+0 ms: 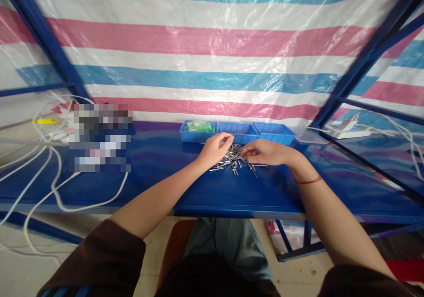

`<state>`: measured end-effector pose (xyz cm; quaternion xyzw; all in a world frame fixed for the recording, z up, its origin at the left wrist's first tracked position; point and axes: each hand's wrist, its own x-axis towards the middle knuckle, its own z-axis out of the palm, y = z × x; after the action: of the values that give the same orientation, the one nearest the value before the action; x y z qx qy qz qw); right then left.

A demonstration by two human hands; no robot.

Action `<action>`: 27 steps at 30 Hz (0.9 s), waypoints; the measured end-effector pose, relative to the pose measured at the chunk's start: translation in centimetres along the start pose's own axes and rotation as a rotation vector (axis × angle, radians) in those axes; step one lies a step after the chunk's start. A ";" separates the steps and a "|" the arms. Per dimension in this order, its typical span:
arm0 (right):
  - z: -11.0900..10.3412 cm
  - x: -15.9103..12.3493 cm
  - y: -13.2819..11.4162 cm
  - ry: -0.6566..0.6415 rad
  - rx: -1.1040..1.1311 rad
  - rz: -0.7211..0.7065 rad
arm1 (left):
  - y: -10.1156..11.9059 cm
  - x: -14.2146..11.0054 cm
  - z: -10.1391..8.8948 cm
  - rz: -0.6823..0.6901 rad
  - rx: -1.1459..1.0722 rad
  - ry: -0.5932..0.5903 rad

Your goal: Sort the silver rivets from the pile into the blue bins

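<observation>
Near the middle of the frame, a loose pile of slim metal pins (234, 154) lies on a blue table (212, 195), some pins spilling out singly along its lower edge. The left hand (215, 149) is over the pile's left side, fingers bent and thumb close to them; whether it pinches a pin, I cannot tell. The right hand (263, 152) comes in from the right, its fingers curled down at the pile's right edge, and its grip is likewise too unclear to tell (the fingertips are partly hidden and very small here). A thin red cord (308, 181) circles the right wrist. Just above the hands, three blue bins stand in a row: the left bin (195, 138) holds something green and filmy, the middle bin (248, 138) has a few metal pieces in it, and the right bin (274, 134) sits beside a clear, flat plastic piece (309, 135). At centre left, white cables (59, 195) loop over the table near a pixelated patch, with a small yellow strip (44, 121) farther left. A striped sheet (205, 40) in red, white and blue fills the upper frame, and jeans (228, 244) show at bottom centre.
</observation>
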<state>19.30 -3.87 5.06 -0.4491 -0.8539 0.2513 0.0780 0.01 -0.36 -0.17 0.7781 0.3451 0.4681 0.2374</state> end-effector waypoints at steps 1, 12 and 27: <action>-0.2 -0.2 0.1 -0.007 0.081 -0.032 | 0.0 0.0 0.0 -0.002 0.000 -0.005; 0.7 1.0 -0.1 0.264 0.631 -0.071 | 0.1 -0.2 0.1 -0.074 -0.176 -0.178; 1.6 2.0 -0.8 0.504 0.623 -0.051 | 0.8 0.2 0.1 -0.211 -0.400 -0.239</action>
<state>16.97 -3.18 3.91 -0.4302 -0.7019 0.3782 0.4234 0.46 -0.75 0.47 0.7252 0.2944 0.4046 0.4730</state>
